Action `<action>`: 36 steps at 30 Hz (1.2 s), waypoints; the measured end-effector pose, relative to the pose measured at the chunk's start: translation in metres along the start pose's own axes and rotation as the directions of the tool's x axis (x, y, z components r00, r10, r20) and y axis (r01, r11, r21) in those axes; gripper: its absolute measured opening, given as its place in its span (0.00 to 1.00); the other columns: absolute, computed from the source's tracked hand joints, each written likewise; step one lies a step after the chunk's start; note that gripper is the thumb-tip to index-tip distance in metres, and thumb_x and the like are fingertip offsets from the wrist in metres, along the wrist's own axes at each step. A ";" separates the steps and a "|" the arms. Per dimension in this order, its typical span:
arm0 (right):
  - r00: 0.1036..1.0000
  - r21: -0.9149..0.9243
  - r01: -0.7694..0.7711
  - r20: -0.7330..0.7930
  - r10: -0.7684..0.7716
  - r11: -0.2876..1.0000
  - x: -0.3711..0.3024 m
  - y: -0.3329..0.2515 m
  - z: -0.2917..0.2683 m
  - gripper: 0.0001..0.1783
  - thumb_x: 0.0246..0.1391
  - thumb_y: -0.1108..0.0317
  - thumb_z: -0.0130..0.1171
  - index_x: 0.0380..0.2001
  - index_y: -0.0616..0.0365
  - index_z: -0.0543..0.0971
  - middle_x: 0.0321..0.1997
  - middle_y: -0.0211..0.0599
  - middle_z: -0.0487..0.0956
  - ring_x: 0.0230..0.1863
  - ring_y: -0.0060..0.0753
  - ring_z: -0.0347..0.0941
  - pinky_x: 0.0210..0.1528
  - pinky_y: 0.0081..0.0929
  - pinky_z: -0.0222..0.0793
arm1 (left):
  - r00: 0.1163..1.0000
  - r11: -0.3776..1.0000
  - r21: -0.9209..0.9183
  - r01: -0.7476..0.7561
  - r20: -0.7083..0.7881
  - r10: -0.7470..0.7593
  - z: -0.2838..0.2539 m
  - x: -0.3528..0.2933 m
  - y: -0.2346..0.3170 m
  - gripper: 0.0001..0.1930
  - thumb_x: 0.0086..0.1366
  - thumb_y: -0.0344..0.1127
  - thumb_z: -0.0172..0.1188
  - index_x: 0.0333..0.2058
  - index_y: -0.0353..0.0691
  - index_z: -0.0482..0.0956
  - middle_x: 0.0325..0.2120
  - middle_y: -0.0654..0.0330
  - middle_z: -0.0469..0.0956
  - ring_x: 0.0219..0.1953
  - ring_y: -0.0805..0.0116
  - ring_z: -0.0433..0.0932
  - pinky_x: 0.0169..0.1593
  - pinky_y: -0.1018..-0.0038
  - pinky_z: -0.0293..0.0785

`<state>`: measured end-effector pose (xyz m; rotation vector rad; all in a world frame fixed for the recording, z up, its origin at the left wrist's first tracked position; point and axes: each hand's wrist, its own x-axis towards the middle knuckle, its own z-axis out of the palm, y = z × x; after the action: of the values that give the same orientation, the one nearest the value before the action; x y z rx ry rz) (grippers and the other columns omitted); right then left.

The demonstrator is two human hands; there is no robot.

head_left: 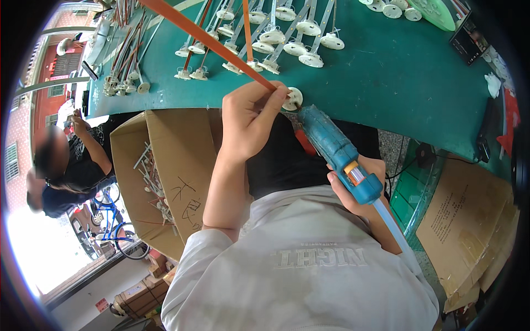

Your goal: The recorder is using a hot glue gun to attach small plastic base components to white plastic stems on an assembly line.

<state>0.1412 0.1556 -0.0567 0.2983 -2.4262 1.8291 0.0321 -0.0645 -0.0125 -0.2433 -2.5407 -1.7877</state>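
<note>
My left hand (251, 118) is closed in a pinch on the lower end of a long orange strip (207, 41), which slants up and away to the left. Right at its fingertips is a small round white disc (292, 99), at the near edge of the green table. My right hand (361, 185) is wrapped round a blue glue gun (331, 135). Its nozzle points at the disc and is close to it; whether they touch I cannot tell. A pale glue stick (391, 223) sticks out of the gun's back end.
On the green table (386, 94) lie several strips with white discs (273, 36) and a bundle of thin strips (130, 71). A cardboard box (160, 165) holding similar pieces stands at left, with another person (83, 160) beyond it. Flattened cardboard (464, 226) leans at right.
</note>
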 end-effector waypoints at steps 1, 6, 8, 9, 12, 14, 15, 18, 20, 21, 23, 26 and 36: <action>0.999 0.001 0.041 0.028 -0.041 0.999 -0.001 0.001 -0.004 0.08 0.42 0.73 0.67 0.24 0.59 0.77 0.19 0.36 0.77 0.17 0.38 0.74 0.21 0.27 0.68 | 1.000 0.999 0.029 -0.018 0.025 0.017 -0.004 0.001 0.001 0.07 0.67 0.28 0.62 0.37 0.29 0.84 0.26 0.57 0.81 0.27 0.73 0.76 0.32 0.75 0.72; 0.989 0.038 0.141 0.048 -0.142 0.989 -0.006 0.002 -0.005 0.07 0.41 0.74 0.67 0.25 0.59 0.77 0.20 0.35 0.76 0.17 0.37 0.73 0.21 0.26 0.67 | 0.977 0.944 0.257 -0.208 0.104 0.187 -0.014 0.006 0.004 0.09 0.71 0.28 0.54 0.34 0.29 0.81 0.24 0.54 0.78 0.26 0.61 0.76 0.32 0.69 0.71; 1.000 0.149 0.027 0.004 -0.028 0.988 -0.006 0.000 -0.001 0.07 0.41 0.74 0.66 0.26 0.60 0.78 0.20 0.35 0.76 0.17 0.36 0.73 0.21 0.26 0.67 | 0.927 0.859 0.349 -0.374 0.118 0.355 -0.011 0.009 -0.006 0.09 0.72 0.27 0.51 0.34 0.31 0.80 0.26 0.51 0.77 0.27 0.54 0.75 0.32 0.65 0.71; 1.000 0.152 0.023 0.006 -0.024 0.988 -0.004 0.001 0.000 0.07 0.41 0.74 0.66 0.26 0.60 0.78 0.20 0.35 0.76 0.17 0.36 0.73 0.21 0.26 0.67 | 0.929 0.849 0.378 -0.370 0.126 0.349 -0.010 0.008 -0.005 0.07 0.71 0.25 0.52 0.36 0.31 0.79 0.28 0.51 0.78 0.27 0.52 0.75 0.33 0.64 0.72; 0.997 0.089 0.072 0.009 -0.073 0.993 0.003 0.002 0.000 0.07 0.41 0.74 0.66 0.25 0.60 0.77 0.21 0.34 0.76 0.17 0.35 0.73 0.21 0.26 0.67 | 0.922 0.819 0.426 -0.386 0.141 0.361 -0.010 0.001 -0.006 0.04 0.68 0.23 0.55 0.35 0.32 0.79 0.28 0.51 0.78 0.27 0.51 0.76 0.32 0.64 0.72; 0.987 0.058 0.024 0.155 -0.032 0.998 0.005 0.000 -0.005 0.09 0.45 0.81 0.61 0.34 0.66 0.82 0.33 0.47 0.85 0.29 0.41 0.84 0.34 0.31 0.81 | 0.926 0.825 0.421 -0.377 0.137 0.352 -0.006 -0.001 -0.007 0.03 0.67 0.22 0.56 0.35 0.33 0.79 0.28 0.51 0.78 0.27 0.51 0.76 0.32 0.64 0.72; 0.987 0.062 0.017 0.161 -0.027 0.998 0.006 0.003 -0.001 0.09 0.45 0.81 0.61 0.34 0.66 0.82 0.33 0.47 0.85 0.29 0.41 0.84 0.34 0.31 0.81 | 0.925 0.827 0.415 -0.379 0.137 0.355 -0.005 0.000 -0.006 0.03 0.66 0.21 0.56 0.35 0.33 0.79 0.28 0.51 0.78 0.27 0.50 0.76 0.31 0.64 0.72; 0.989 0.034 0.140 0.038 -0.141 0.990 0.008 0.012 0.010 0.08 0.39 0.72 0.67 0.25 0.59 0.78 0.21 0.34 0.78 0.18 0.36 0.75 0.22 0.25 0.71 | 0.918 0.821 0.414 -0.393 0.126 0.376 -0.004 0.003 -0.009 0.03 0.66 0.21 0.57 0.35 0.34 0.79 0.29 0.51 0.78 0.27 0.50 0.77 0.31 0.64 0.72; 0.979 -0.030 0.203 0.026 -0.202 0.979 0.008 0.013 0.011 0.09 0.38 0.72 0.67 0.25 0.58 0.79 0.20 0.34 0.78 0.17 0.36 0.76 0.22 0.25 0.72 | 0.926 0.830 0.414 -0.374 0.122 0.356 -0.005 0.002 -0.009 0.03 0.66 0.21 0.57 0.35 0.34 0.79 0.28 0.51 0.78 0.27 0.50 0.77 0.31 0.64 0.72; 0.980 -0.027 0.199 0.031 -0.198 0.980 0.010 0.013 0.011 0.09 0.38 0.72 0.67 0.25 0.58 0.79 0.20 0.34 0.78 0.17 0.36 0.76 0.22 0.25 0.72 | 0.933 0.836 0.416 -0.358 0.124 0.338 -0.006 0.001 -0.009 0.03 0.66 0.21 0.57 0.35 0.34 0.79 0.28 0.51 0.79 0.27 0.51 0.77 0.31 0.64 0.72; 0.979 -0.029 0.202 0.021 -0.202 0.979 0.012 0.011 0.011 0.09 0.38 0.72 0.67 0.25 0.58 0.78 0.20 0.34 0.78 0.16 0.36 0.75 0.21 0.25 0.71 | 0.926 0.831 0.412 -0.374 0.116 0.359 -0.004 0.003 -0.011 0.03 0.66 0.21 0.57 0.35 0.34 0.79 0.28 0.52 0.78 0.26 0.51 0.76 0.31 0.64 0.72; 0.991 -0.018 0.123 0.045 -0.122 0.992 0.009 0.009 0.008 0.08 0.38 0.72 0.67 0.25 0.58 0.78 0.20 0.34 0.78 0.17 0.36 0.75 0.22 0.25 0.71 | 0.916 0.825 0.403 -0.396 0.108 0.387 -0.004 0.004 -0.014 0.03 0.66 0.21 0.56 0.34 0.34 0.79 0.27 0.52 0.78 0.25 0.52 0.76 0.30 0.65 0.71; 0.991 0.065 0.118 0.050 -0.121 0.991 0.009 0.010 0.004 0.09 0.38 0.73 0.67 0.26 0.59 0.79 0.21 0.34 0.79 0.18 0.35 0.76 0.23 0.25 0.72 | 0.945 0.902 0.285 -0.325 0.117 0.304 -0.021 0.000 -0.017 0.06 0.67 0.21 0.56 0.36 0.35 0.82 0.27 0.54 0.79 0.24 0.58 0.76 0.29 0.69 0.71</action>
<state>0.1302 0.1530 -0.0655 0.4931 -2.3333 1.8697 0.0283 -0.0896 -0.0213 -0.6716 -2.5878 -1.2802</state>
